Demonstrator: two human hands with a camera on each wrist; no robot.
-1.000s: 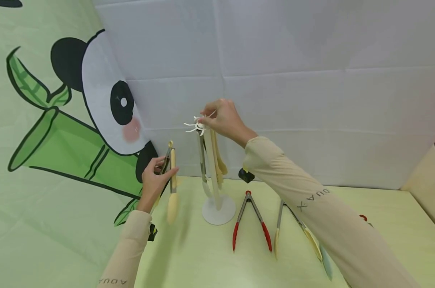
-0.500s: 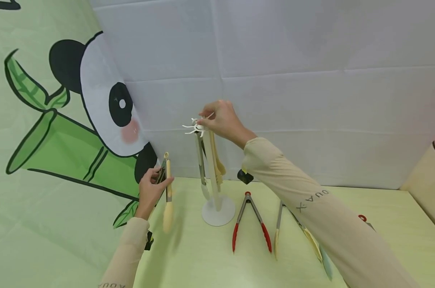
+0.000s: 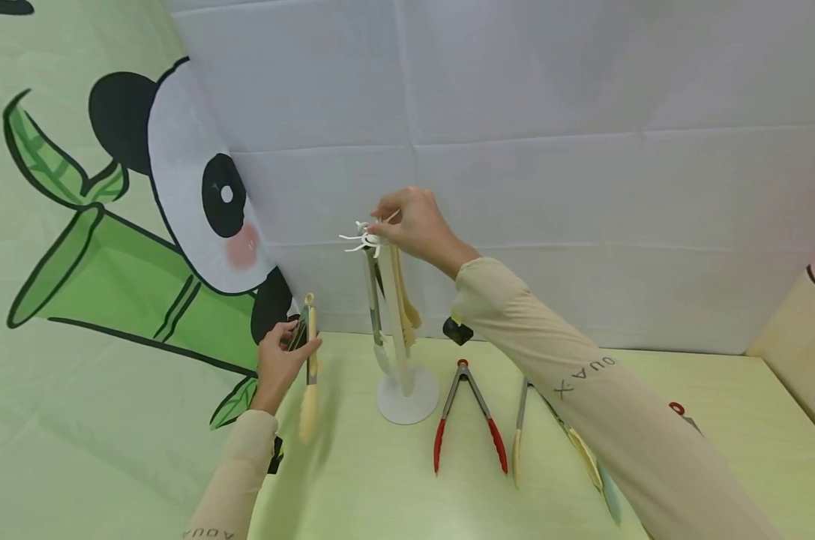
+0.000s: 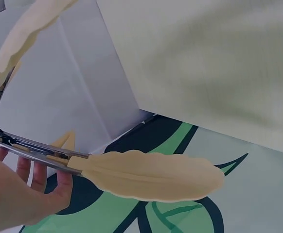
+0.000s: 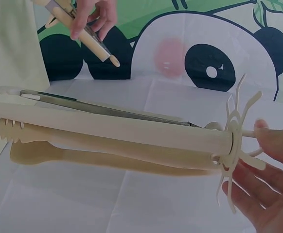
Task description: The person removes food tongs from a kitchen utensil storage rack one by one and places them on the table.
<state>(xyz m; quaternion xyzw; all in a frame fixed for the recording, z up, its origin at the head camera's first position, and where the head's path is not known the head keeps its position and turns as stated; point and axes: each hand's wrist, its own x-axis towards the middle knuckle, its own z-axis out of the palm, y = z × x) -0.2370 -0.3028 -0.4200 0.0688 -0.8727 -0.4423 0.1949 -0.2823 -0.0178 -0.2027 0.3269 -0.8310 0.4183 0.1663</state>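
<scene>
My left hand holds metal tongs with cream scalloped tips, left of a white utensil stand. In the left wrist view the tongs are spread, with fingers on one arm. My right hand pinches the ring of hooks atop the stand's pole. From the hooks hang metal tongs, a tan toothed pasta server and a tan spoon. In the right wrist view, thumb and fingers sit around the hook ring.
Red-tipped tongs lie spread on the pale table right of the stand. Farther right are cream-tipped tongs and a pale green tip, partly behind my right sleeve. A red ring shows beyond it. A white cloth hangs behind.
My left hand has moved down and slightly left with the tongs, away from the stand. The right hand stays at the hook ring.
</scene>
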